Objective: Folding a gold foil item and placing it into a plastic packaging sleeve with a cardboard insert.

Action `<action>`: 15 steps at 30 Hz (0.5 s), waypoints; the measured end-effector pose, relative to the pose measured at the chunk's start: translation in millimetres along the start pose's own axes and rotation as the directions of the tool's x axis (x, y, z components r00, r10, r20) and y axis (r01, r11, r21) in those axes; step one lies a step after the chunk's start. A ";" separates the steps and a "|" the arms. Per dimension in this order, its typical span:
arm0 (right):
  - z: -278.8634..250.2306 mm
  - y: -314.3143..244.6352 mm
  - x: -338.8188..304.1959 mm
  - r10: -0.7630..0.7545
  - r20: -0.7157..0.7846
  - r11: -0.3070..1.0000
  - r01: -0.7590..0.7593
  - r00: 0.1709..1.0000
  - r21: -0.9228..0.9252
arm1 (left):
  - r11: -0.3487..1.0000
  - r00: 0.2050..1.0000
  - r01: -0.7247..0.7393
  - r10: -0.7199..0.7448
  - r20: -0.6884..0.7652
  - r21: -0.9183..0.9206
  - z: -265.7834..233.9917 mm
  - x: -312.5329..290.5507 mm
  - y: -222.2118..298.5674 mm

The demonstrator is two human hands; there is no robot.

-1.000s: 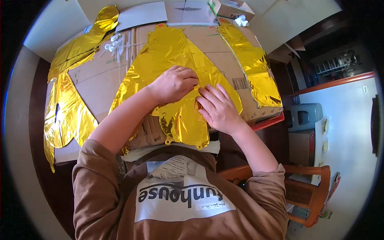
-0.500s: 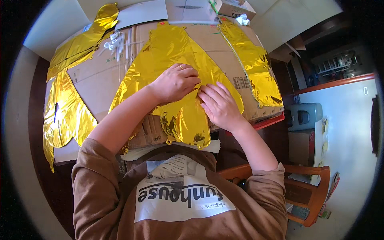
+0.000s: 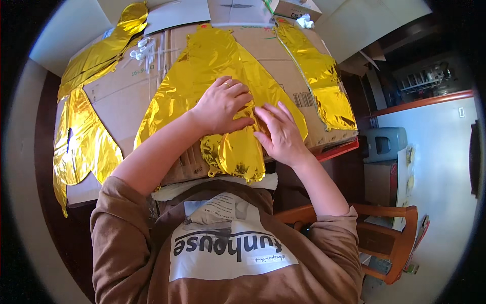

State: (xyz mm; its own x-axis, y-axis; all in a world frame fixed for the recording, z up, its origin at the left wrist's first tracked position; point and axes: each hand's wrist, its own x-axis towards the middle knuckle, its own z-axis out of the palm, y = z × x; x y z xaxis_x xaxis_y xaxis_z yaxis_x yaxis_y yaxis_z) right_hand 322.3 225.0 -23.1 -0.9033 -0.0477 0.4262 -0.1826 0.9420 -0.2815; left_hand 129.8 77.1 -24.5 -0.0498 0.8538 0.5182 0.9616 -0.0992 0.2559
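A deflated gold foil balloon (image 3: 210,63) lies flat in front of me, its narrow lower part (image 3: 243,154) hanging toward the near edge of the cardboard (image 3: 124,99). My left hand (image 3: 223,105) rests on its middle, fingers bent and thumb held apart from them. Just to the right, my right hand (image 3: 281,133) touches the same foil with its fingers spread. The foil between the two hands is creased, and part of it is hidden under them.
More flat gold foil balloons lie at the left (image 3: 93,137) and right (image 3: 326,88). White plastic pieces and clear straws (image 3: 144,53) sit at the upper left. A small open box (image 3: 298,7) stands at the back. A wooden chair (image 3: 402,243) and grey-blue plastic stool (image 3: 387,144) are at the right.
My left fingers have loosened from a pinch on the foil, and the thumb has moved down and away. My right fingers have lifted and bent slightly. The balloon has barely shifted.
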 end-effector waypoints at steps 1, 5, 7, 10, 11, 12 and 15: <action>-3.6 -5.8 -3.8 -0.016 0.021 1.000 0.017 1.000 -0.018 | 1.000 1.000 0.003 -0.003 -0.009 -0.002 0.3 -1.3 -0.3; -14.7 -20.6 -21.4 -0.077 0.102 0.989 0.089 0.992 -0.118 | 1.000 1.000 0.006 -0.006 -0.013 -0.025 -0.1 -2.0 -0.5; -17.6 -24.7 -30.4 -0.113 0.121 0.980 0.130 0.986 -0.148 | 0.999 0.999 0.032 -0.032 0.003 -0.030 -1.5 -2.4 0.9; -22.2 -31.4 -42.6 -0.153 0.167 0.967 0.182 0.974 -0.180 | 0.998 0.999 0.040 -0.040 0.007 -0.043 -0.4 -3.0 1.0; -23.2 -32.9 -45.7 -0.147 0.174 0.967 0.178 0.974 -0.180 | 0.998 0.999 0.044 -0.043 0.016 -0.045 -0.9 -2.8 0.9; -24.1 -34.3 -48.5 -0.142 0.181 0.968 0.174 0.973 -0.179 | 0.998 0.999 0.047 -0.046 0.025 -0.046 -2.0 -2.4 0.6; -25.7 -34.5 -49.6 -0.156 0.167 0.970 0.183 0.974 -0.162 | 0.996 0.995 0.078 -0.076 0.065 -0.033 -4.3 0.1 2.6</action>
State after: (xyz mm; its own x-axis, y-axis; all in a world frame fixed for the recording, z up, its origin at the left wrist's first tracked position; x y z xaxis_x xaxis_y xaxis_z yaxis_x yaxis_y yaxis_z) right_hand 383.4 203.4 -12.5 -0.9157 -0.2487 0.3157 -0.2796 0.9585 -0.0557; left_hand 131.2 74.8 -20.3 -0.1052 0.8902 0.4433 0.9453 -0.0489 0.3225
